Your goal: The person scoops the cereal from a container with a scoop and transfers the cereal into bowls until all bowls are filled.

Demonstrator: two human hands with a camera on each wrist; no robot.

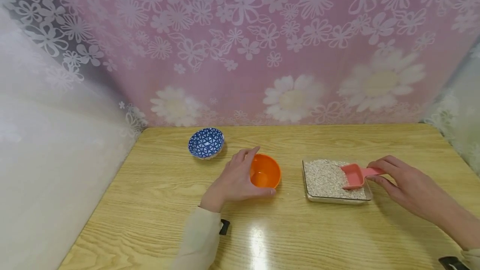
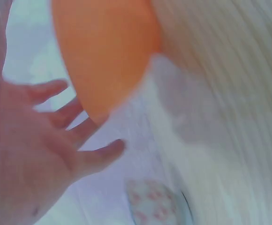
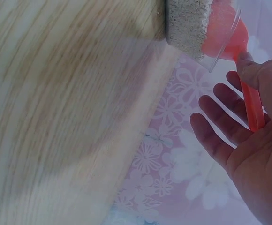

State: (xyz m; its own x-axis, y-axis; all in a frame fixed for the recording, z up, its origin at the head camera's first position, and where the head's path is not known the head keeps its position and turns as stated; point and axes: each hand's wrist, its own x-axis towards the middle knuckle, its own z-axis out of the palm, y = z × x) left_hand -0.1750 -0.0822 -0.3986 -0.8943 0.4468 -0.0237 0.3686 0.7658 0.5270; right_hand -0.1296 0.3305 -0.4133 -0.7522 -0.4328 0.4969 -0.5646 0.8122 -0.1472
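Note:
An orange bowl [image 1: 267,172] stands on the wooden table, and my left hand [image 1: 235,178] is spread beside its left side, thumb along the near rim and fingers along the far side. The left wrist view shows the fingers [image 2: 86,131] overlapping the edge of the bowl [image 2: 109,51]. My right hand [image 1: 406,184] holds a pink scoop [image 1: 354,176] by its handle, with thumb and forefinger pinching it in the right wrist view. The scoop's head lies in pale oat flakes [image 1: 325,177] that fill a shallow clear rectangular container [image 1: 337,200].
A blue-and-white patterned bowl [image 1: 206,142] sits toward the back left of the table [image 1: 150,203]. Behind the table's far edge hangs a pink flowered curtain [image 1: 240,66]. Whitish cloth [image 1: 56,136] hangs along the left side.

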